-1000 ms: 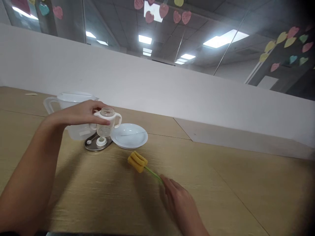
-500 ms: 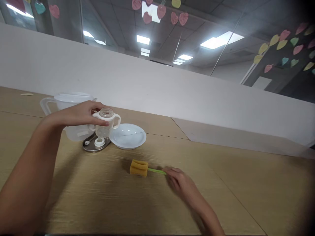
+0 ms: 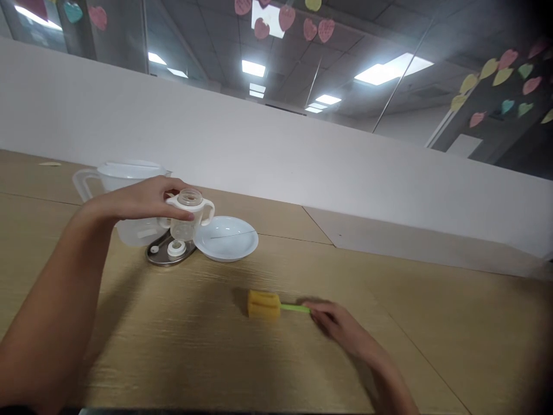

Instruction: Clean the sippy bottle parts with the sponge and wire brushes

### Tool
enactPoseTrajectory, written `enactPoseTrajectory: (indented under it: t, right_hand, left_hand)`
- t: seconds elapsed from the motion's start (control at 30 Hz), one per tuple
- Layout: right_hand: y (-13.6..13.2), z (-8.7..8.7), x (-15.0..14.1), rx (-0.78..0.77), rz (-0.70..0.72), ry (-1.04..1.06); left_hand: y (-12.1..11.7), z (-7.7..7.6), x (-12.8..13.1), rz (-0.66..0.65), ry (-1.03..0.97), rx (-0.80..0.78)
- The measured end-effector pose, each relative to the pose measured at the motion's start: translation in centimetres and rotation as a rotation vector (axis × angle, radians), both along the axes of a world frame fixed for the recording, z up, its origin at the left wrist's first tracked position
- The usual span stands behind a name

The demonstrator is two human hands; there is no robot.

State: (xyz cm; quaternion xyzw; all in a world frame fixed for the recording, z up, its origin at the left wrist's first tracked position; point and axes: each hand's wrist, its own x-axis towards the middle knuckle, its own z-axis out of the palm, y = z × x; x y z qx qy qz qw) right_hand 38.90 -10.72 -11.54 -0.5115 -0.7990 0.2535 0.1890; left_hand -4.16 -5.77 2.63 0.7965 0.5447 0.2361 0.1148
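My left hand (image 3: 142, 199) grips the white handled collar of a small clear baby bottle (image 3: 186, 214), which stands uncapped over a small metal tray (image 3: 166, 253). My right hand (image 3: 343, 328) lies low on the wooden table (image 3: 173, 340), fingers closed on the green handle of a bottle brush with a yellow sponge head (image 3: 263, 304). The sponge head rests on the table and points left.
A clear plastic jug (image 3: 125, 202) with a white lid stands behind my left hand. A white plate (image 3: 226, 238) sits beside the tray. Small white bottle parts (image 3: 176, 248) lie on the tray. A white partition wall (image 3: 276, 155) runs along the table's far edge.
My right hand has taken the brush handle and swung it so the brush lies level, then drawn it rightward and nearer to me. The left hand stays on the bottle.
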Motion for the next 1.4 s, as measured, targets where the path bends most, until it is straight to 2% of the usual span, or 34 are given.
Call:
enactPoseTrajectory:
  t: [0.1, 0.23, 0.3, 0.4, 0.5, 0.57, 0.67, 0.73, 0.83, 0.97, 1.1, 1.27, 1.33, 1.4]
  right_hand:
    - [1.1, 0.8, -2.1, 0.081, 0.008, 0.052]
    - [-0.7, 1.4, -4.8, 0.143, -0.024, 0.097]
    - [-2.4, 0.6, -6.6, 0.154, -0.01, 0.062]
    - [-4.5, -1.9, -9.5, 0.201, 0.061, -0.071]
    - [-5.2, -4.2, -11.3, 0.334, 0.025, -0.246]
    - [-5.0, -4.8, -11.7, 0.438, -0.043, -0.342]
    - [-4.8, -4.5, -11.3, 0.561, -0.163, -0.38]
    - [-5.1, -4.1, -11.0, 0.607, -0.147, -0.302]
    - [-6.2, -4.2, -11.7, 0.625, -0.011, -0.197]
    - [-7.0, -5.5, -14.5, 0.677, 0.075, -0.247]
    - [-5.9, -6.5, -15.8, 0.74, 0.004, -0.317]
    - [-4.7, -5.9, -13.4, 0.837, -0.207, -0.303]
    - [-5.0, -5.8, -13.2, 0.87, -0.197, -0.262]
    - [-5.8, -6.1, -14.1, 0.869, -0.122, -0.234]
  left_hand:
    - [0.2, -0.1, -0.1, -0.015, 0.001, 0.002]
    - [0.4, -0.2, -0.2, 0.0, 0.002, 0.032]
    - [0.4, -0.2, -0.2, 0.006, 0.004, 0.037]
    - [0.4, -0.2, -0.1, -0.001, 0.001, 0.031]
    - [0.1, 0.0, 0.0, -0.027, -0.008, 0.022]
    - [-0.1, 0.1, 0.1, -0.051, -0.013, 0.01]
    - [-0.4, 0.2, 0.2, -0.054, -0.011, -0.005]
    - [-0.4, 0.2, 0.1, -0.039, -0.004, -0.007]
    - [-0.3, 0.2, 0.1, -0.043, 0.004, -0.006]
    - [-0.3, 0.3, 0.1, -0.049, 0.007, -0.005]
    - [-0.5, 0.4, 0.2, -0.062, 0.014, -0.004]
    - [-0.7, 0.5, 0.1, -0.039, 0.006, 0.005]
    - [-0.7, 0.5, 0.0, -0.037, 0.004, 0.005]
    - [-0.7, 0.5, 0.0, -0.046, -0.001, -0.004]
